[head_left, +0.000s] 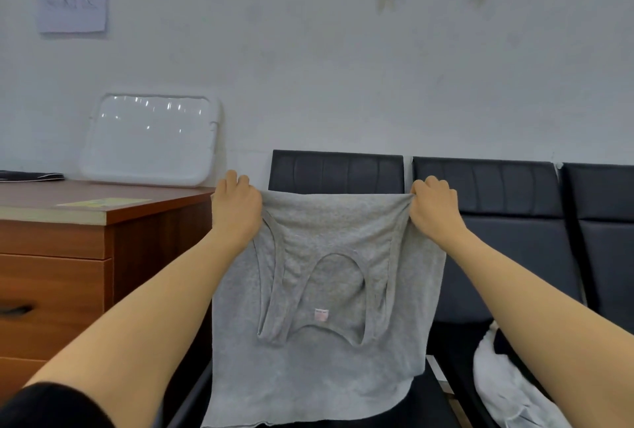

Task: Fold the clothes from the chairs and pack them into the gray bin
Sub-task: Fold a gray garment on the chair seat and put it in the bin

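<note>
While both arms reach out, the left hand [236, 208] and right hand [434, 208] pinch a folded gray tank top [319, 290]; a white garment [507, 390] lies at 4 o'clock.

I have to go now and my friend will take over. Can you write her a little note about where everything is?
Left hand and right hand each grip a top corner of the gray top, folded over and held up in front of the black chairs.
A white garment lies on the chair seat to the right.
The gray bin is not in view.
Done: the gray top is picked up and partly folded.
Left: finish folding it, pack it, then fold the white garment.
</note>
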### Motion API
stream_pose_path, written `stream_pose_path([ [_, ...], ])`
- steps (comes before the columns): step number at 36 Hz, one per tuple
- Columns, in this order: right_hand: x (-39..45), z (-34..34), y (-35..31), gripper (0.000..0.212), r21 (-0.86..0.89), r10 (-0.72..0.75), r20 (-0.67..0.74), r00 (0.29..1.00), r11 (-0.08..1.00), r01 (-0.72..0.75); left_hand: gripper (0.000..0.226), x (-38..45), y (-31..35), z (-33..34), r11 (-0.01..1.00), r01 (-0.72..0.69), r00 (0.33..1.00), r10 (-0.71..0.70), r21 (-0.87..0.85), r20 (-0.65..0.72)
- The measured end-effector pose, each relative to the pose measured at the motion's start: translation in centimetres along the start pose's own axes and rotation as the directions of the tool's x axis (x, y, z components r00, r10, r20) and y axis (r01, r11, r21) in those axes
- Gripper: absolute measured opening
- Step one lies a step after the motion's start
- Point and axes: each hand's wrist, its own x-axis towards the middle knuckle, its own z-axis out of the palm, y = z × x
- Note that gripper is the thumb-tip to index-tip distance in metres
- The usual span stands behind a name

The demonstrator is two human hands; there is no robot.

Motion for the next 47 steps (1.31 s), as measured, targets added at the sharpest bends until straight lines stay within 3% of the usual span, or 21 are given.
stream_pose_path([
  [5, -0.8, -1.5, -0.6, 0.02, 0.004, -0.017, 0.068, 0.998, 1.0, 0.017, 0.018, -0.5, -0.1, -1.0, 0.996, -0.033, 0.999, 0.033, 0.085, 0.001],
  [9, -1.0, -2.9, -1.3, 0.016, -0.038, 0.006, 0.075, 0.997, 0.999, -0.003, 0.013, -1.1, -0.4, -2.2, 0.998, -0.035, 0.993, 0.04, 0.046, -0.112],
  [19, -0.4, -8.1, -3.5, 0.022, 0.15, 0.135, -0.239, 0.962, 0.984, -0.101, 0.029, 0.2, -1.6, -7.3, 0.991, -0.125, 0.922, 0.137, 0.056, -0.363],
  [26, 0.3, -11.0, -4.1, 0.025, 0.116, 0.152, -0.311, 0.938, 0.986, -0.122, 0.024, 2.1, -2.2, -9.7, 0.992, -0.119, 0.884, 0.087, -0.041, -0.458],
  [30, 0.0, -10.2, -3.8, 0.029, 0.089, 0.15, -0.282, 0.948, 0.988, -0.13, 0.012, 1.8, -1.8, -9.2, 0.998, -0.04, 0.969, 0.027, -0.048, -0.245],
  [33, -0.9, -8.0, -3.3, 0.031, 0.077, 0.138, -0.221, 0.965, 0.989, -0.124, 0.014, 0.3, -1.3, -7.9, 1.0, -0.013, 0.995, 0.012, -0.015, -0.098],
  [36, -2.5, -4.9, -2.5, 0.032, 0.089, 0.131, -0.139, 0.982, 0.989, -0.119, 0.022, -1.1, -0.6, -5.2, 1.0, -0.016, 0.999, 0.016, -0.001, 0.037],
  [41, -4.9, 1.0, -1.4, 0.027, 0.011, 0.127, 0.118, 0.985, 0.992, -0.129, 0.021, -4.0, 0.8, 0.9, 0.998, -0.045, 0.977, 0.036, 0.04, 0.212],
  [47, -6.9, 7.6, -0.5, 0.026, -0.099, 0.149, 0.342, 0.928, 0.987, -0.123, 0.043, -6.8, 2.2, 8.5, 0.998, -0.062, 0.958, 0.062, -0.009, 0.281],
])
